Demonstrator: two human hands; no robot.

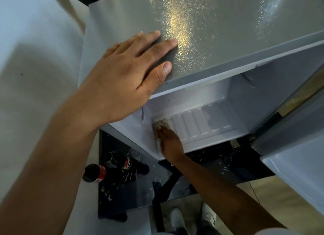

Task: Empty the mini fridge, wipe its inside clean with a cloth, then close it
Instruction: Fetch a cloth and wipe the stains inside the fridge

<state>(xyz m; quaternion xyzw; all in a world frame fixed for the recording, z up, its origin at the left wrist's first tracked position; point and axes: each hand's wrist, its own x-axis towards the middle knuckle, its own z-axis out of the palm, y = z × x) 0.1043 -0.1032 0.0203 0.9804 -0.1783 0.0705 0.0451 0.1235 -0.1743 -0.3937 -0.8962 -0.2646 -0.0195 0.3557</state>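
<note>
I look straight down on the grey mini fridge [219, 33], whose door [298, 164] stands open at the right. My left hand [126, 73] lies flat on the fridge's textured top near its front left corner, fingers spread, holding nothing. Inside the white compartment, my right hand [171, 143] presses a pale crumpled cloth [160, 125] against the ribbed floor [196, 122] at its left end, next to the left wall. No items are visible inside the compartment.
Two dark soda bottles [94, 173] [122, 163] stand on a dark glass surface [122, 196] below and left of the fridge. A pale wall [35, 59] runs along the left. Wooden floor [271, 196] and my shoe [177, 217] show at the bottom.
</note>
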